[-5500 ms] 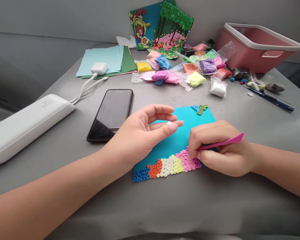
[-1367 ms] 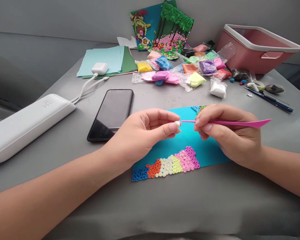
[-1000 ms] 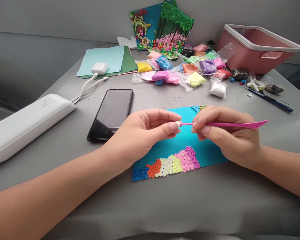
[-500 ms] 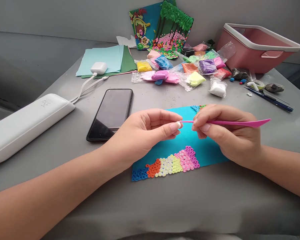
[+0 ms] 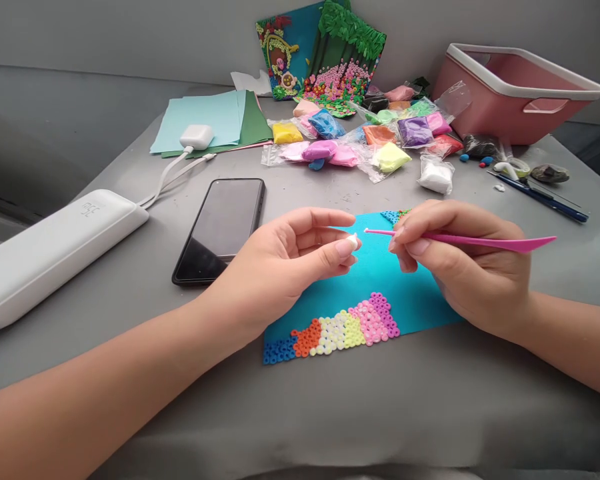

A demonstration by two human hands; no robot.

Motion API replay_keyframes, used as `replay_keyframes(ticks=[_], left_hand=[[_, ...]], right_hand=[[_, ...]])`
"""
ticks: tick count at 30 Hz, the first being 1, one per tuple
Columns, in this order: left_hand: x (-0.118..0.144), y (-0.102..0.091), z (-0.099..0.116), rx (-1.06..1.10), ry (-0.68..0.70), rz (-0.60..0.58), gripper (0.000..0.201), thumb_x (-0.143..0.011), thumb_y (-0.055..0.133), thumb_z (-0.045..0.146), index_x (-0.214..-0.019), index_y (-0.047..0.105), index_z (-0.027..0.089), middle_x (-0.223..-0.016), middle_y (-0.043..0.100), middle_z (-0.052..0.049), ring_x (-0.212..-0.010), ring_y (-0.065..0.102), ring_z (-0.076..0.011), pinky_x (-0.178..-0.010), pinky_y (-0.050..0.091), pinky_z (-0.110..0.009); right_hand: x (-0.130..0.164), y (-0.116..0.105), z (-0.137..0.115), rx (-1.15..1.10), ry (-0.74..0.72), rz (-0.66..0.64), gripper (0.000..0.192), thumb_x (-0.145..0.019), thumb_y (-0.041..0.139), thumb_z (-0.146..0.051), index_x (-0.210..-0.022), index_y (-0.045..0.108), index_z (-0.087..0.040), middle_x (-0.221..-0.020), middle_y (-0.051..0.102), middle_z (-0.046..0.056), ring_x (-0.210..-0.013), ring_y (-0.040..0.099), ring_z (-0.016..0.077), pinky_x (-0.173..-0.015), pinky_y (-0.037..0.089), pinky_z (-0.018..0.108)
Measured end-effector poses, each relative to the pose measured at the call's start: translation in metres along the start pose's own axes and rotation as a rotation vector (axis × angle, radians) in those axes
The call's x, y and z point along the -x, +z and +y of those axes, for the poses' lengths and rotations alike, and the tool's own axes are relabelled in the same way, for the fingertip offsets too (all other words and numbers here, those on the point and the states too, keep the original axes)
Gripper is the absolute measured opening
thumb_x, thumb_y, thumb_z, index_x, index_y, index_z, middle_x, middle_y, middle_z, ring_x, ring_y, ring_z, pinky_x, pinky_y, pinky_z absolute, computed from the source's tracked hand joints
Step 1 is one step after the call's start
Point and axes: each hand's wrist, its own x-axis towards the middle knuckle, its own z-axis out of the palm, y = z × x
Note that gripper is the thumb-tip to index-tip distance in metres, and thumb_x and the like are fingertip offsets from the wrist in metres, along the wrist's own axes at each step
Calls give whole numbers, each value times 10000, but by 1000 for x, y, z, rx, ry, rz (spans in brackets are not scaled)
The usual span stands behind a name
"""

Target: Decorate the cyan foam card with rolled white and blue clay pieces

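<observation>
Showing "ZMI"-like logo, unclear: white power bank (image 5: 55, 250).

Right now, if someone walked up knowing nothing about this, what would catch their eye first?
Probably the two hands at the centre: the left hand pinches a tiny white clay bit, while the right hand points a thin pink tool at it, tip just apart. Beneath them lies a turquoise sheet with a rainbow band of little clay rings along its near edge. Behind, bright clay packets crowd beside a pink tub.
</observation>
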Motion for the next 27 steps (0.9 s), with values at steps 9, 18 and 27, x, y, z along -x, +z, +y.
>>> replay_keyframes(ticks=[9, 18, 27], left_hand=[[-3, -2, -3, -34, 24, 69, 284, -776, 865, 377, -1035, 793, 288, -1046, 776, 3, -917, 704, -162, -918, 580, -309], [-2, -2, -1, -32, 16, 63, 217, -800, 845, 354, -1005, 793, 307, -1044, 771, 28, -896, 692, -137, -870, 576, -264], [-2, 0, 1, -67, 3, 74, 201, -798, 843, 346, -991, 802, 304, -1029, 772, 32, -895, 677, -134, -807, 564, -239]], right_hand=[[-2, 3, -9, 64, 29, -435, 235, -813, 527, -30, -765, 678, -204, -679, 694, -3, -606, 608, 112, -560, 494, 234], [5, 6, -1, 59, 73, -416, 265, -737, 486, -9, -720, 674, -195, -648, 661, -19, -565, 536, 88, -522, 426, 222], [5, 6, -3, 103, 92, -444, 267, -717, 473, -9, -709, 677, -182, -666, 684, -13, -575, 543, 81, -537, 432, 213]])
